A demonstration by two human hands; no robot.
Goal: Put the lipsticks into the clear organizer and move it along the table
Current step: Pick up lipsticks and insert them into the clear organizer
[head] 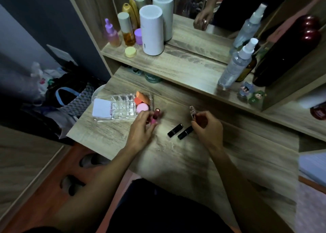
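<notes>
Lipsticks: four seen, none yet in the clear organizer [121,107]. Left hand [141,126] has its grip closed on a pink lipstick [155,117], held near upright just beside the organizer's right edge. Right hand [206,125] pinches a clear-capped lipstick [192,111] off the worktop [176,162]. Two black lipsticks [175,130] lie side by side between the hands, close to the right fingers.

Organizer sits at the worktop's far-left corner; its right section holds makeup sponges [142,102], a white card [102,107] covers its left part, and the middle cells look free.

Risks, as judged: cells are narrow and hard to read through clear walls, so a tilted tube may catch a divider and tip. Both hands loaded, so neither steadies the organizer; a push could slide it towards the edge. Loose black tubes may roll if brushed.
</notes>
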